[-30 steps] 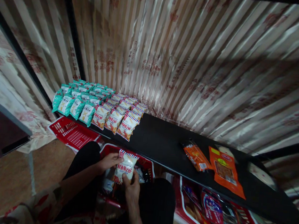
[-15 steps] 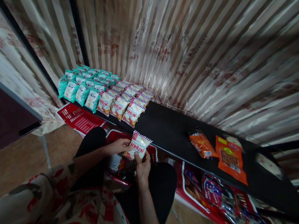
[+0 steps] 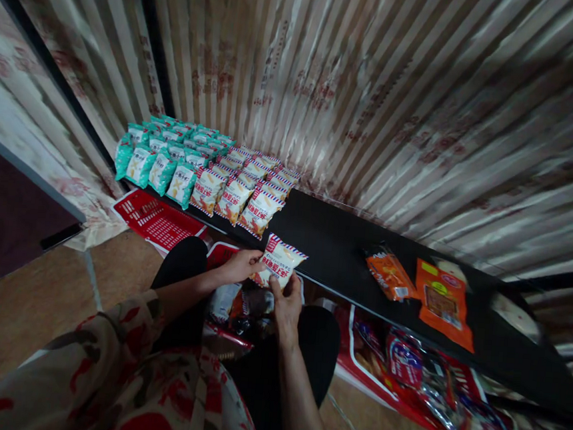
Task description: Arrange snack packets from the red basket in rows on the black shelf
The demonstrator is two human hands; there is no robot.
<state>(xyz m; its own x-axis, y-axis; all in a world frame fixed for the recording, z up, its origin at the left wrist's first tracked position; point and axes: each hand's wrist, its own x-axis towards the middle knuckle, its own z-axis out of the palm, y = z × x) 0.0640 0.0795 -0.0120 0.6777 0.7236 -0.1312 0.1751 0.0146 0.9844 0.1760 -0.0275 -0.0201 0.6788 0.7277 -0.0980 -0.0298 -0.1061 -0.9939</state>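
Observation:
Between my two hands is a white snack bag [image 3: 282,261] with red lettering and a striped top edge. My left hand [image 3: 242,265] pinches its left side, and my right hand [image 3: 287,303] grips its lower right edge with the thumb on the front. The bag is held tilted just before the front edge of a black shelf [image 3: 329,239]. Behind it, several matching white snack bags [image 3: 261,209] stand in rows on the shelf. To their left are rows of teal snack bags [image 3: 181,182].
An orange-and-black packet [image 3: 389,274] and a flat orange packet [image 3: 444,302] lie on the shelf's right part. Below are a red basket [image 3: 158,220] at left, one between my knees, and another with packaged goods [image 3: 404,362] at right. A pleated curtain [image 3: 328,78] hangs behind.
Both hands have carried the white snack bag slightly up and to the right, nearer the shelf edge. The view has shifted a little. The bags on the shelf stay in place.

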